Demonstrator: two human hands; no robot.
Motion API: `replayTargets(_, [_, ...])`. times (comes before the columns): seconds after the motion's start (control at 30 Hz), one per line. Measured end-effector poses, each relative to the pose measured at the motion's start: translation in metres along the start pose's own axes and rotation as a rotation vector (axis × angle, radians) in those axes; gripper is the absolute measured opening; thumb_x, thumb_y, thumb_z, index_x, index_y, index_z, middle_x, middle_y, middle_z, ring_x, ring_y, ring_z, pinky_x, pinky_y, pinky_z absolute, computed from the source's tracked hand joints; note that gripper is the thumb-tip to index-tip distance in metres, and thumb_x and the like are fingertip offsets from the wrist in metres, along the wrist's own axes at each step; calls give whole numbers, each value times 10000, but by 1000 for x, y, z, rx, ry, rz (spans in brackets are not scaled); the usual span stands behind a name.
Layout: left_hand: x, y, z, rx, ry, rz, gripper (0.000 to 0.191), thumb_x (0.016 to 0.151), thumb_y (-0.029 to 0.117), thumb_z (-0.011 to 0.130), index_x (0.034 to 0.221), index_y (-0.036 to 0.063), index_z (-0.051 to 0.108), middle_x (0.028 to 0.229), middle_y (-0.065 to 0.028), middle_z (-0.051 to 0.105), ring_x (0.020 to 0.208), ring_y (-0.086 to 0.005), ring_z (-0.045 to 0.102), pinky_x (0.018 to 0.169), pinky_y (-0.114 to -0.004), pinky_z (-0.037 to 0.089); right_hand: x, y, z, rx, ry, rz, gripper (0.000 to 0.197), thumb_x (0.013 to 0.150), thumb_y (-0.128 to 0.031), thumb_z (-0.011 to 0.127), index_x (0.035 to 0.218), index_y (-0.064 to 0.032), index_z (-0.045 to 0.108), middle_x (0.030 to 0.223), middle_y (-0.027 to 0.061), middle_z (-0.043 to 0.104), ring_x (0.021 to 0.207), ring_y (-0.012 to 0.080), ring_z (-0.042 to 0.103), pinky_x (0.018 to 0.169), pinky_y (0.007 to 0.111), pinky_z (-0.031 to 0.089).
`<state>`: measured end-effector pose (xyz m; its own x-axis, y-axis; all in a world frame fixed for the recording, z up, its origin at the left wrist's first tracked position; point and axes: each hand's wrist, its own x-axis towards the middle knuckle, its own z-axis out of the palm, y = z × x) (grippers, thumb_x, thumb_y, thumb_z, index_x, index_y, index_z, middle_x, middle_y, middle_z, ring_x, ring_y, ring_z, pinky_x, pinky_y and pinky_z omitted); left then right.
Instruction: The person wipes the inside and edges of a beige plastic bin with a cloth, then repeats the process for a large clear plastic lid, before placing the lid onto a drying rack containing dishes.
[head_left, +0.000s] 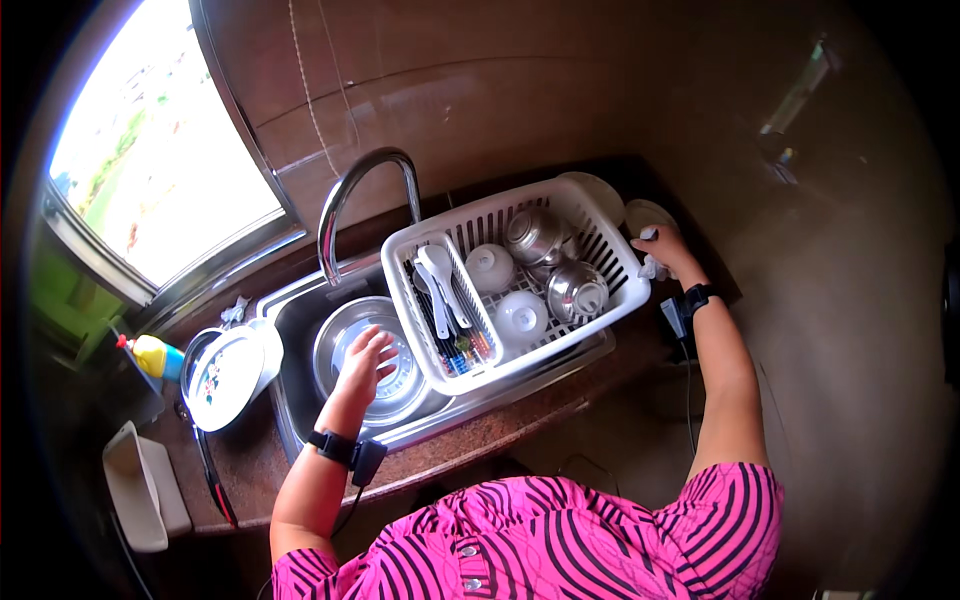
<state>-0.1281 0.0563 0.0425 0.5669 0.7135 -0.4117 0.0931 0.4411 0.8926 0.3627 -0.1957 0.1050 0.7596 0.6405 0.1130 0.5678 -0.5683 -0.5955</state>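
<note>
My left hand (367, 363) is raised over the sink (294, 330) with its fingers apart and nothing in it. Below it, a round metal basin (327, 337) stands in the sink. At the right end of the white plastic dish rack (517, 375), my right hand (666, 250) is closed on a crumpled whitish cloth (655, 269). The rack rests across the sink's right part. It holds upturned white bowls (521, 316), shiny metal bowls (577, 291) and, in its left compartment, white spoons (442, 281) among other cutlery. Two round dishes (596, 196) lie behind the rack's right end.
A curved chrome faucet (330, 217) arches behind the sink. On the left counter are stacked white plates (225, 379) on a dark pan, a yellow and blue bottle (159, 357) and an off-white plastic container (139, 487). A window (169, 150) is at upper left.
</note>
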Motion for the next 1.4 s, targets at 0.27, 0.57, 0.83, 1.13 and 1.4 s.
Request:
replayTargets(0.27, [25,-11,50,72,80,45,345,902,217,531,1196,37,524,997,-52,598,908,-156,571,778,-333,462,80,29,40,139,-348,-75,403,667,-221,740,971,21,634,869,129,670,757,214,631,703,325,488])
replayTargets(0.57, [66,-35,66,123,385,208,250,844,110,557,1036,-47,585,839,-104,609,753,-184,583,696,-337,478,90,39,50,381,-440,-43,463,639,-131,677,1058,35,572,877,136,637,763,195,608,685,306,480])
replayTargets(0.83, [59,-24,75,-129,390,206,229,834,70,543,1016,-66,577,822,-89,613,701,-158,576,649,-293,477,114,65,66,550,-494,92,425,664,-60,673,1064,18,550,862,98,622,762,196,598,696,311,491])
replayTargets(1.13, [5,-17,77,-141,531,110,164,836,44,536,983,-7,587,787,-81,627,624,-136,604,578,-260,503,116,48,92,742,-710,14,238,684,8,568,914,-41,531,773,-15,514,679,91,495,623,236,428])
replayTargets(1.4, [-138,8,43,-350,600,197,170,849,52,537,973,-42,607,853,-104,643,724,-156,618,660,-285,505,47,-91,40,780,-916,-20,232,720,-26,570,949,-40,536,788,1,551,680,90,518,634,220,437])
